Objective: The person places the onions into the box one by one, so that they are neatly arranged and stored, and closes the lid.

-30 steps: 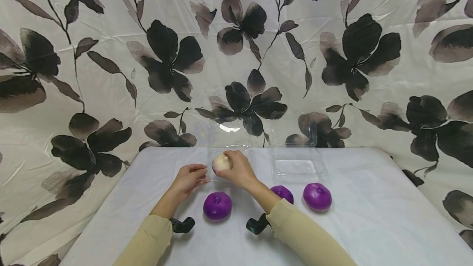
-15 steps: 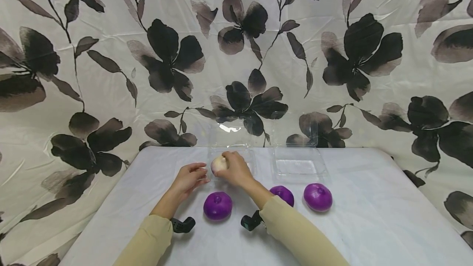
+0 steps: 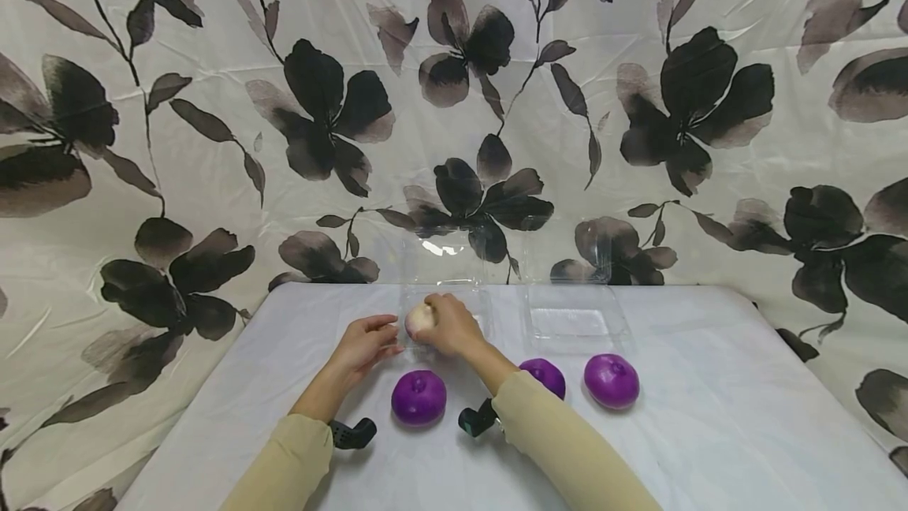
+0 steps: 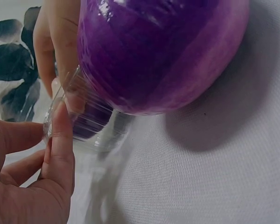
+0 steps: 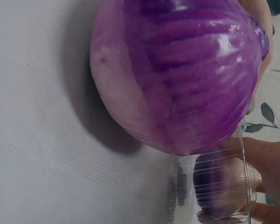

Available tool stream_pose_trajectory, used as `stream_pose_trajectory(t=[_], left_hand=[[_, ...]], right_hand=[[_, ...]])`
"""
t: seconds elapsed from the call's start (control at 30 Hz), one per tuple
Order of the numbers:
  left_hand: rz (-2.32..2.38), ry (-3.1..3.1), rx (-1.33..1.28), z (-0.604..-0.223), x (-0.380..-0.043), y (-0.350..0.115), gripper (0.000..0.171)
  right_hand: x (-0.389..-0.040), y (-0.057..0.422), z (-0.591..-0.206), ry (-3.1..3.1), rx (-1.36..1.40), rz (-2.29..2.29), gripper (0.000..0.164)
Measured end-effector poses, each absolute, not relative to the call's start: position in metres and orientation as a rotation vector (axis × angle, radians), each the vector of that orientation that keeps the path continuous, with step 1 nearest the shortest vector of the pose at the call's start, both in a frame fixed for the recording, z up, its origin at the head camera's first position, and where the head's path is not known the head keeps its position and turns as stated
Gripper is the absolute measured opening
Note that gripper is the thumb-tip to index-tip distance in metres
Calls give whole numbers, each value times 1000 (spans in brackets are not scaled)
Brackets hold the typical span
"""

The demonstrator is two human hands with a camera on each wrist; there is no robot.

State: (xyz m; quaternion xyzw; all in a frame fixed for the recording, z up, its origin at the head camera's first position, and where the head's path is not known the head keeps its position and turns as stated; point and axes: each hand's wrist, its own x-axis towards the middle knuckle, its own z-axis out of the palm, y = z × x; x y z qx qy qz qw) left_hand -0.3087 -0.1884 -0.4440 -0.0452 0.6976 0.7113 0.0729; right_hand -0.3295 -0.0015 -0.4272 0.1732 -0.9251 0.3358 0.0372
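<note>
A purple-and-white onion (image 3: pixel 418 323), gripped by the right hand (image 3: pixel 455 326), is inside the left clear clamshell (image 3: pixel 443 251), whose rim the left hand (image 3: pixel 365 344) pinches, with a second clamshell (image 3: pixel 574 323) to the right and three purple onions (image 3: pixel 419 398) nearer on the worktop (image 3: pixel 716 416).

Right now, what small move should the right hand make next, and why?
Probably ease the purple-white vegetable down inside the clear container, then open the right hand. That hand grips it, the right wrist view shows it through the container's wall, and the left hand pinches the container's edge, perhaps steadying it. I cannot tell whether the vegetable touches bottom.
</note>
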Motion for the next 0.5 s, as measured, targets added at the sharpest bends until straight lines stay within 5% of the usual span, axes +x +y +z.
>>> stream_pose_trajectory(t=[0.5], left_hand=[[2121,2114,-148,-444,-310,-186,42]], right_hand=[[-333,-1,-427,-2935,556,995,65]])
